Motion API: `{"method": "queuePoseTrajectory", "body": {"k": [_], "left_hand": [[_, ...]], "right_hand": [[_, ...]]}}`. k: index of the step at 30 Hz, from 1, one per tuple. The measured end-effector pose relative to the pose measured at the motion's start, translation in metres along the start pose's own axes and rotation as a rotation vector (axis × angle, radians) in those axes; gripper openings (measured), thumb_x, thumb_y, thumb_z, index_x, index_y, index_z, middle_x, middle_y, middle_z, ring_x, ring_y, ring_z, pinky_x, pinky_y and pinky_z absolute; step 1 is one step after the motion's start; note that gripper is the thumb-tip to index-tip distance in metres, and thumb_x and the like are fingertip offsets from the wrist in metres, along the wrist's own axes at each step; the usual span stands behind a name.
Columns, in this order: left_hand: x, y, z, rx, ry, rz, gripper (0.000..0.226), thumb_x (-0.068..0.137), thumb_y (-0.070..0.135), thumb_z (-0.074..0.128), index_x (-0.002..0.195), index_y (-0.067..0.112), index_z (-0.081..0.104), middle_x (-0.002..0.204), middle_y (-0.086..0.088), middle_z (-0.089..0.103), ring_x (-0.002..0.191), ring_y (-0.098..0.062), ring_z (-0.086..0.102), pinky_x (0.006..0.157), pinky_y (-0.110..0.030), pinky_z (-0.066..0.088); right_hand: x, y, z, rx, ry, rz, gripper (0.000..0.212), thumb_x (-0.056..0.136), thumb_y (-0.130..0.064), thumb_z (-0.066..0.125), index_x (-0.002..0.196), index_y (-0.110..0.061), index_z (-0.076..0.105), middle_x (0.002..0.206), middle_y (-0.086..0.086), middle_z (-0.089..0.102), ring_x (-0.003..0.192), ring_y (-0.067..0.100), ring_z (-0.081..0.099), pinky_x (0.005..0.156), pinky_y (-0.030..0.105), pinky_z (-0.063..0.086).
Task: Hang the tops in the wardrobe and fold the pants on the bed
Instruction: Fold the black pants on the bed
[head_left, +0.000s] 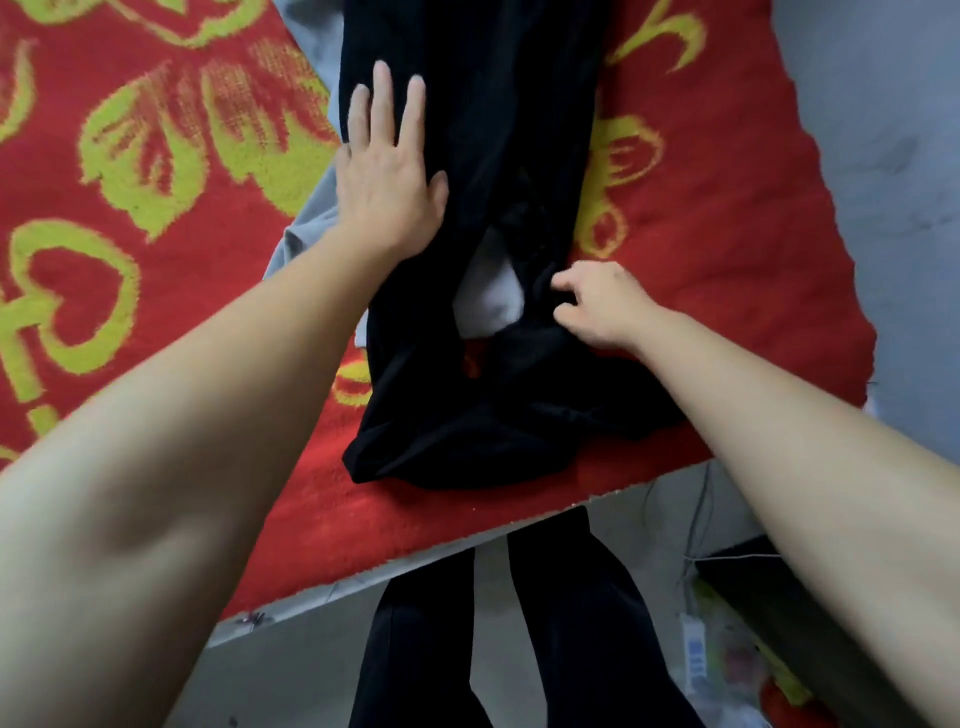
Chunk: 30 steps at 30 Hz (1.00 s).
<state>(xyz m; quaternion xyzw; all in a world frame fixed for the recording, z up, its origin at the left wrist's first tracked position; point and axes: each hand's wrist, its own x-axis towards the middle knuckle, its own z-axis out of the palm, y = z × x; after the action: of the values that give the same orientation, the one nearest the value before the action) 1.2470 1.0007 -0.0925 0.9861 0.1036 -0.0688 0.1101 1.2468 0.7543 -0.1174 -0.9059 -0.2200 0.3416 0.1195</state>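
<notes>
Our forearms (156, 493) reach out: left hand (387, 176) lies flat, fingers straight, on black pants (493, 104); right hand (597, 306) beside it pinches them.

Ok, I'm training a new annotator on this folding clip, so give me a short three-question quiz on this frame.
1. True or false: the left hand lies flat, fingers straight, on the black pants.
2. What is the right hand doing? A) lying flat and open B) pinching the pants' fabric C) holding a hanger
3. Fill in: the pants lie on a red blanket patterned in ____.
Key: 1 true; 2 B; 3 yellow.
</notes>
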Motion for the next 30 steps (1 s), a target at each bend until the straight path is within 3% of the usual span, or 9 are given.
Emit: {"method": "queuePoseTrajectory", "body": {"k": [3,8,14,18,20,22,25,27,30], "left_hand": [[0.011,0.009,0.013,0.038,-0.164,0.03,0.087,0.094,0.035,0.055,0.158,0.018,-0.002,0.165,-0.008,0.009,0.152,-0.032,0.004,0.114,-0.057,0.023],[-0.004,0.025,0.033,0.166,-0.271,0.041,0.089,0.085,0.016,0.057,0.157,0.013,0.006,0.12,-0.018,0.062,0.114,-0.037,0.055,0.095,-0.052,0.037],[-0.004,0.028,0.015,0.063,-0.401,0.01,0.069,0.08,0.045,0.059,0.145,0.026,0.043,0.119,-0.017,0.066,0.111,-0.038,0.06,0.088,-0.041,0.046],[0.014,0.034,-0.029,-0.04,-1.093,-0.108,0.046,0.076,0.05,0.059,0.108,0.017,0.066,0.101,-0.013,0.07,0.086,-0.03,0.068,0.068,-0.034,0.053],[0.031,0.035,-0.045,-0.157,-1.338,-0.182,0.044,0.074,0.043,0.064,0.112,0.021,0.064,0.09,-0.007,0.075,0.079,-0.024,0.073,0.064,-0.033,0.055],[0.054,0.029,-0.048,-0.256,-1.053,-0.118,0.045,0.08,0.029,0.065,0.124,0.022,0.061,0.085,0.001,0.076,0.079,-0.014,0.074,0.065,-0.031,0.056],[0.088,0.02,-0.039,-0.19,-0.061,-0.042,0.069,0.084,0.021,0.059,0.149,0.017,0.036,0.146,-0.011,0.047,0.134,-0.027,0.045,0.101,-0.042,0.044],[0.104,0.016,-0.028,-0.087,-0.012,-0.033,0.089,0.084,0.019,0.06,0.158,0.019,0.01,0.164,-0.014,0.005,0.15,-0.036,0.008,0.114,-0.052,0.027],[0.11,0.018,-0.007,-0.01,-0.226,-0.029,0.099,0.087,0.016,0.064,0.158,0.019,-0.004,0.157,-0.02,0.021,0.145,-0.04,0.02,0.11,-0.054,0.033]], "right_hand": [[-0.031,0.023,-0.004,0.02,-0.235,0.022,0.014,0.083,-0.017,0.062,0.092,-0.021,0.071,0.071,-0.008,0.057,0.09,0.026,0.062,0.072,0.026,0.037],[-0.027,0.038,-0.022,0.079,-0.519,0.207,0.024,0.084,-0.039,0.061,0.07,-0.024,0.074,0.069,-0.011,0.07,0.082,0.02,0.067,0.068,0.024,0.049],[0.039,0.027,-0.055,0.326,0.205,0.409,0.048,0.095,-0.055,0.049,0.131,-0.023,0.055,0.137,0.015,0.049,0.127,0.034,0.05,0.105,0.036,0.038],[0.088,0.016,-0.085,0.59,0.386,0.393,0.078,0.092,-0.042,0.058,0.157,-0.022,0.019,0.158,0.012,0.022,0.145,0.028,0.029,0.116,0.03,0.025],[0.104,0.016,-0.103,0.529,0.422,0.308,0.089,0.088,-0.026,0.059,0.159,-0.03,0.006,0.164,0.014,0.004,0.151,0.032,0.014,0.121,0.035,0.02],[0.117,0.019,-0.116,0.339,0.378,0.199,0.096,0.081,-0.015,0.06,0.159,-0.035,0.008,0.166,0.014,-0.009,0.152,0.038,0.001,0.124,0.043,0.014],[0.135,0.03,-0.128,0.025,0.295,-0.009,0.073,0.078,-0.019,0.065,0.145,-0.031,0.039,0.167,0.011,-0.004,0.153,0.038,-0.008,0.122,0.054,0.008],[0.14,0.036,-0.131,-0.251,0.275,-0.124,0.059,0.078,-0.028,0.072,0.134,-0.023,0.051,0.166,0.012,0.007,0.153,0.038,-0.005,0.121,0.056,0.006],[0.133,0.036,-0.127,-0.539,0.266,-0.227,0.063,0.076,-0.033,0.076,0.132,-0.014,0.054,0.16,0.016,0.025,0.152,0.037,0.007,0.119,0.053,0.013]]}}
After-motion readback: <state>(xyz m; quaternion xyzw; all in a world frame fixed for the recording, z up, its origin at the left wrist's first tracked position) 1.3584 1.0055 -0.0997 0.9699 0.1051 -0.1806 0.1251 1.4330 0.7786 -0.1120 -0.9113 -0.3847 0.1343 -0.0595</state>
